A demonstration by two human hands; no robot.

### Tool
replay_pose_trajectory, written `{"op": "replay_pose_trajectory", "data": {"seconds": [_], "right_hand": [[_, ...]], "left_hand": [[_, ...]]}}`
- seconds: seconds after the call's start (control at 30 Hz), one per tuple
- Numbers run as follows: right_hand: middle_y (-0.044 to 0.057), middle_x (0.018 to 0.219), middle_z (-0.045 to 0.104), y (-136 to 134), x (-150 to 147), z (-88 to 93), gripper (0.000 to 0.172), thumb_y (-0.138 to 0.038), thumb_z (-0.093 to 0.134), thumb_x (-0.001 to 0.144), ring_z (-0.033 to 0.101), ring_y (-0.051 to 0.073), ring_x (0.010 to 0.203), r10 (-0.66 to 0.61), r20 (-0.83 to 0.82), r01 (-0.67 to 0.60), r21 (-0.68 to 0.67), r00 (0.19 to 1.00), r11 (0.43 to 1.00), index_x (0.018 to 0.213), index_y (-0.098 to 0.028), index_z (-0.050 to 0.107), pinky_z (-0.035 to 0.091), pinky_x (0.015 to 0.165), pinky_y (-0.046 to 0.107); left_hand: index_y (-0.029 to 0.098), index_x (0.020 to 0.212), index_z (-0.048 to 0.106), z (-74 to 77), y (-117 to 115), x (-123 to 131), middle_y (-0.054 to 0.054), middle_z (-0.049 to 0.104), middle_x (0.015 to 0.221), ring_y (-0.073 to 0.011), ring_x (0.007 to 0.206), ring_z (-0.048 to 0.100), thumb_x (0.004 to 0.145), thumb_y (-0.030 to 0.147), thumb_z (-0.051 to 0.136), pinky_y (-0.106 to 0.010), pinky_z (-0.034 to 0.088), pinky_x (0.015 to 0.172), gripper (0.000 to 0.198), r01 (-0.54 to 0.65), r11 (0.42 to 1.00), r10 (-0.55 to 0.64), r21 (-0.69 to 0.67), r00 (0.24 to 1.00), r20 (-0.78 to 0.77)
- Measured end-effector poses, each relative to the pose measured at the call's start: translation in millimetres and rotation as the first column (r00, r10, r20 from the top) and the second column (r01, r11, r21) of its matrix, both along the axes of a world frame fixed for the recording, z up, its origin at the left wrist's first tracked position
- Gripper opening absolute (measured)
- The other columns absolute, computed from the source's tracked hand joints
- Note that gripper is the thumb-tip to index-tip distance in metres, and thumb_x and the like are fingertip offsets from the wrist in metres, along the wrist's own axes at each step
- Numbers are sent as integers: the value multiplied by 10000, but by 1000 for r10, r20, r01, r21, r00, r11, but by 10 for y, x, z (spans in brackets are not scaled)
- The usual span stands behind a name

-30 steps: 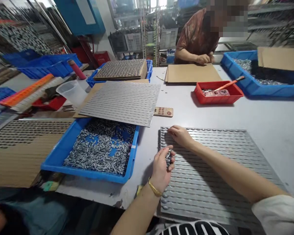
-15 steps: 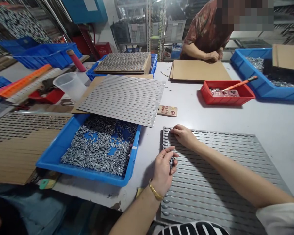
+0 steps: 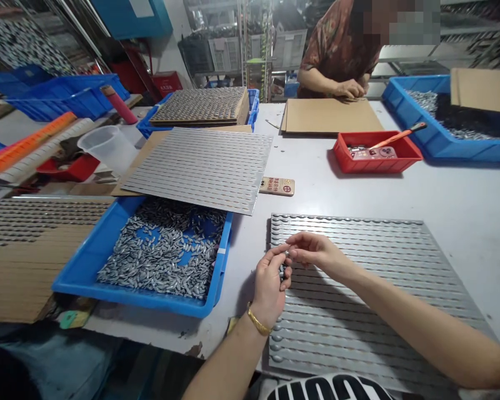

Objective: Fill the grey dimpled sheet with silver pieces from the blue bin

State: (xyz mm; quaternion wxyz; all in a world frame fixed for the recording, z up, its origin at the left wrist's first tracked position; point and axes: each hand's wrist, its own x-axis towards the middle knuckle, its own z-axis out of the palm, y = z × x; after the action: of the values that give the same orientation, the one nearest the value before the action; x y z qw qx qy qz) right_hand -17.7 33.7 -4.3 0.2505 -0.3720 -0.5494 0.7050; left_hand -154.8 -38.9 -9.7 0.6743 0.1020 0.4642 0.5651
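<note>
My left hand [image 3: 270, 282], with a gold bangle [image 3: 257, 321] at the wrist, is shut around a small bunch of silver seed-shaped metal pieces [image 3: 282, 270] just off the sheet's left edge. Its fingertips nearly meet those of my right hand [image 3: 314, 250], which is pinched at the top of the bunch over the sheet. Whether a piece lies in that pinch is too small to tell. Under my right forearm lies a slotted metal sheet [image 3: 383, 266], with silver pieces set along its rows. To the left, a blue tray [image 3: 129, 294] holds many loose pieces.
Another slotted sheet [image 3: 200, 172] rests on cardboard, overlapping the blue tray. Farther back are a red tray [image 3: 377, 164] with an orange-handled tool, a cardboard sheet [image 3: 329, 116] under a co-worker's hands [image 3: 350, 89], and a second blue tray [image 3: 425, 144]. Cardboard stacks [image 3: 33, 272] lie left.
My right hand has left the sheet's top-left edge and moved down-left to the bunch in my left hand. The whole view has shifted slightly.
</note>
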Motion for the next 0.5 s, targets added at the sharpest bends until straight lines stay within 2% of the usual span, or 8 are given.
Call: {"op": "replay_pose_trajectory", "data": {"seconds": [0.1, 0.2, 0.27, 0.4, 0.5], "right_hand": [[8, 767, 643, -75, -38, -39, 407, -380, 759, 743, 602, 128, 670, -110, -50, 110, -10, 993, 994, 1056, -186, 585, 468, 562, 237], [11, 785, 638, -66, -56, -90, 338, -381, 739, 765, 603, 133, 705, -89, -13, 90, 46, 996, 995, 1004, -185, 602, 496, 632, 269], [13, 776, 636, -54, -57, -104, 311, -384, 732, 771, 595, 132, 688, -78, -9, 78, 39, 997, 996, 971, -182, 605, 483, 606, 263], [-4, 746, 607, -46, -41, -107, 308, -365, 729, 780, 564, 116, 644, -127, -108, 126, -20, 986, 992, 999, -192, 599, 436, 544, 234], [-6, 775, 602, -54, -14, -116, 292, -344, 733, 778, 535, 102, 641, -180, -116, 181, 2, 977, 983, 1010, -198, 632, 440, 559, 233]], "left_hand": [[164, 979, 637, 1, -7, 13, 14, 532, 723, -31, 490, 416, 742, 239, 633, -155, 161, 375, 248, 5, 1000, -4, 7, 999, -39], [166, 972, 635, 0, -11, 23, 18, 526, 721, -27, 486, 410, 750, 246, 630, -152, 158, 377, 236, 15, 1000, -15, 5, 997, -70], [164, 993, 639, 2, -8, 29, 17, 525, 728, -27, 488, 410, 755, 259, 637, -152, 158, 375, 256, 25, 1000, -26, -2, 997, -79], [183, 1067, 616, 10, 4, 41, 20, 519, 741, -30, 496, 416, 780, 324, 661, -149, 167, 375, 323, 18, 1000, -18, -1, 998, -68], [178, 936, 584, 6, 14, 41, 23, 521, 741, -29, 503, 412, 785, 371, 678, -146, 172, 377, 263, -19, 1000, 20, 6, 997, -73]]}}
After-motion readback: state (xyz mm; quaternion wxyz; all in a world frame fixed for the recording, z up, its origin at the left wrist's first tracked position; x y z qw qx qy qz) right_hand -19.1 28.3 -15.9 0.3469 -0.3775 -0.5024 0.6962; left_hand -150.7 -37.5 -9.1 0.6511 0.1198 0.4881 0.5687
